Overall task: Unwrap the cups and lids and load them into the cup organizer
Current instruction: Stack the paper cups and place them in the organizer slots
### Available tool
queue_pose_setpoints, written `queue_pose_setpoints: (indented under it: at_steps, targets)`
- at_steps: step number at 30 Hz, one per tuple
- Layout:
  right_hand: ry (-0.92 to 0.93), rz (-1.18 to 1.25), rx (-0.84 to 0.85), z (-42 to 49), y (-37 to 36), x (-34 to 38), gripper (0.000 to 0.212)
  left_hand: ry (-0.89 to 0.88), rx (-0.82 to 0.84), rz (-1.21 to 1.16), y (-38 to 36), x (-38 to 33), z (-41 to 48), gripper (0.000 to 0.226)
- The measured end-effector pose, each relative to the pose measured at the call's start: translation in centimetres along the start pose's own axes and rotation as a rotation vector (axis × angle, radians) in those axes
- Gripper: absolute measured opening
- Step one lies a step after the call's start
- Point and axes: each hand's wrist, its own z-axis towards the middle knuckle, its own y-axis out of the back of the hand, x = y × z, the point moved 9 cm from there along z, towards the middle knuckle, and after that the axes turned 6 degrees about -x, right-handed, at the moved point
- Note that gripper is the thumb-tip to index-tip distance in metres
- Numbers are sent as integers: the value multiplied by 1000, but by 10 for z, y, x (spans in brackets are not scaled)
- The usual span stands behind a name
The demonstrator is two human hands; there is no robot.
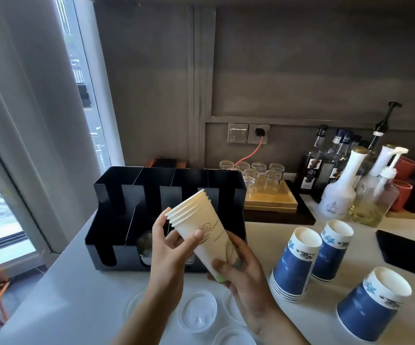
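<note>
I logged a nested stack of white paper cups [202, 230], tapered, ribbed rims tilted up-left, base down-right, left hand [169, 247] fingers curled near rims, right hand [241, 267] clasping base, before glossy black slotted organizer [166, 192].

"183" on dark syrup bottle [310, 174]

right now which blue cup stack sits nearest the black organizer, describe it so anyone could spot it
On the white counter, right of the black metal cup organizer, three upside-down blue paper cup stacks stand. It is the leftmost stack, closest to the right hand, with several nested rims showing at its base.
</note>
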Motion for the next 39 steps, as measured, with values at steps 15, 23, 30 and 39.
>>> queue_pose_setpoints:
  at_steps: [15,23,30,39]
  targets:
    - [196,-118,-43,56,4,79,64,-218,-286,1375,200,30,2,41]
    - [291,-265,-115,97,0,113,58,-56,-305,1561,237,59,14,46]
    - [427,-583,-177,120,2,131,61,-6,-239,1673,240,79,14,46]
    - [483,-1239,-49,162,-24,161,59,24,-220,1687,239,77,14,57]
